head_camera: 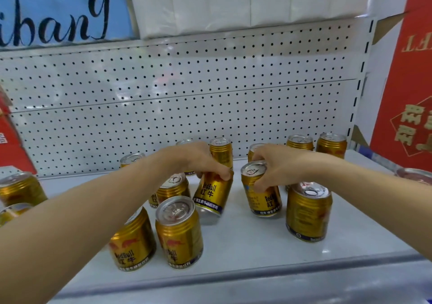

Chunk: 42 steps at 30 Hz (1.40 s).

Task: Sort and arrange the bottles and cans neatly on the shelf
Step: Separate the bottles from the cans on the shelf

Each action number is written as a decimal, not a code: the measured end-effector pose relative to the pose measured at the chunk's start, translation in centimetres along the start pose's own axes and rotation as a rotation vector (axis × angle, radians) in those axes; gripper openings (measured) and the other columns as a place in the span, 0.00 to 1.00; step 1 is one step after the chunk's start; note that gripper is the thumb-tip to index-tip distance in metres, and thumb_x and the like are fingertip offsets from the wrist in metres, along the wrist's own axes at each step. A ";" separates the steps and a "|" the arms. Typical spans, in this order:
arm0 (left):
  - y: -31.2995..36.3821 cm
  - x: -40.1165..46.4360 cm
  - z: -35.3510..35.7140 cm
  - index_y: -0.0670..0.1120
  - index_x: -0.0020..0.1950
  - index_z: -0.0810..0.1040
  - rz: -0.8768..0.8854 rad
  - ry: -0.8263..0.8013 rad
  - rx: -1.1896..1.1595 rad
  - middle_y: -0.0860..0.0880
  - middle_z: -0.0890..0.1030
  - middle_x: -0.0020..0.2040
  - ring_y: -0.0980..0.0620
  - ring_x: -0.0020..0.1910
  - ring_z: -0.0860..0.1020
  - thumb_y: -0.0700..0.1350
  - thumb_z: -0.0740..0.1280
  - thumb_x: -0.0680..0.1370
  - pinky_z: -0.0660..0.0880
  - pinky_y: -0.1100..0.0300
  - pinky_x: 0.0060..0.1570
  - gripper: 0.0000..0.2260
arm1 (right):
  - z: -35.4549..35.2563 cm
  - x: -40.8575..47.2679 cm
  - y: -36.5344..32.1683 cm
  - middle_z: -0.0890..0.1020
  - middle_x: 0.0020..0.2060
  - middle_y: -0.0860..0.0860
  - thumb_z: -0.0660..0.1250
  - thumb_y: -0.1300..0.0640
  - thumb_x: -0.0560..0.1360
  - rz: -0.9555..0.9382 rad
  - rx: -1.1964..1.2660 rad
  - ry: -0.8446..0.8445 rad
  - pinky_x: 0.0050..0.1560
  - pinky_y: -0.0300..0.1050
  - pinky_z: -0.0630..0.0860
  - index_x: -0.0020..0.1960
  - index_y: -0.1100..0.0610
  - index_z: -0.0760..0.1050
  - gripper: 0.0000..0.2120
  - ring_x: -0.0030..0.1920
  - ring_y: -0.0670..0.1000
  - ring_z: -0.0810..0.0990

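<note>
Several gold Red Bull cans stand scattered on a white shelf point(245, 240). My left hand point(198, 161) grips the top of one gold can point(211, 195), which is tilted with its bottom lifted toward me. My right hand point(278, 166) holds another gold can point(261, 191) by its rim and upper side; that can leans slightly. Two upright cans point(178, 231) point(133, 243) stand near the front left, and one can point(308, 210) stands at the right. More cans point(332, 144) line the back by the pegboard.
A white pegboard back panel point(187, 93) closes the shelf behind. Red cartons point(409, 93) stand at the right and another red carton point(9, 140) at the left. Two more gold cans point(21, 189) sit at the far left edge. The upper shelf carries white packs point(233, 0).
</note>
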<state>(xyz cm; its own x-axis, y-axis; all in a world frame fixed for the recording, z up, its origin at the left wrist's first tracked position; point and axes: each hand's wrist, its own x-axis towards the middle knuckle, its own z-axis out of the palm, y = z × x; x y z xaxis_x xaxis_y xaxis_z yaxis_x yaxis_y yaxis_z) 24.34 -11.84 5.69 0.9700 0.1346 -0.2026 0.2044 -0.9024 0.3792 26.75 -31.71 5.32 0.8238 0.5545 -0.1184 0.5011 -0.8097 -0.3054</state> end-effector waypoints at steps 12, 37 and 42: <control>-0.4 -2.6 -0.1 0.50 0.63 0.79 0.143 0.045 0.020 0.53 0.82 0.58 0.54 0.57 0.78 0.54 0.76 0.70 0.73 0.50 0.63 0.23 | -0.3 -1.2 0.7 0.78 0.58 0.51 0.72 0.42 0.70 -0.019 -0.182 -0.001 0.55 0.50 0.80 0.67 0.52 0.68 0.30 0.55 0.52 0.79; -27.5 -19.7 0.8 0.55 0.66 0.74 -0.069 0.760 -0.215 0.54 0.74 0.63 0.55 0.60 0.73 0.53 0.69 0.77 0.71 0.57 0.58 0.18 | 8.6 -2.7 -20.3 0.75 0.52 0.38 0.58 0.46 0.77 -0.603 0.304 0.563 0.55 0.38 0.70 0.63 0.44 0.75 0.16 0.55 0.40 0.73; -30.5 -17.4 -1.5 0.54 0.70 0.71 0.044 0.593 -0.187 0.54 0.75 0.63 0.55 0.61 0.73 0.55 0.66 0.78 0.73 0.57 0.59 0.21 | 9.8 0.8 -26.2 0.73 0.59 0.43 0.57 0.49 0.81 -0.524 0.112 0.374 0.56 0.46 0.71 0.67 0.44 0.70 0.16 0.56 0.45 0.73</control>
<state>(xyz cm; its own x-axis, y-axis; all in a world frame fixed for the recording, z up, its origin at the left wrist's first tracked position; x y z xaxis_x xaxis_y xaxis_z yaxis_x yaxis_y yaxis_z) 1.46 13.94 -1.05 0.8752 0.3519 0.3320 0.1306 -0.8326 0.5382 11.73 -8.15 4.00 0.5248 0.7497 0.4031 0.8472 -0.4143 -0.3326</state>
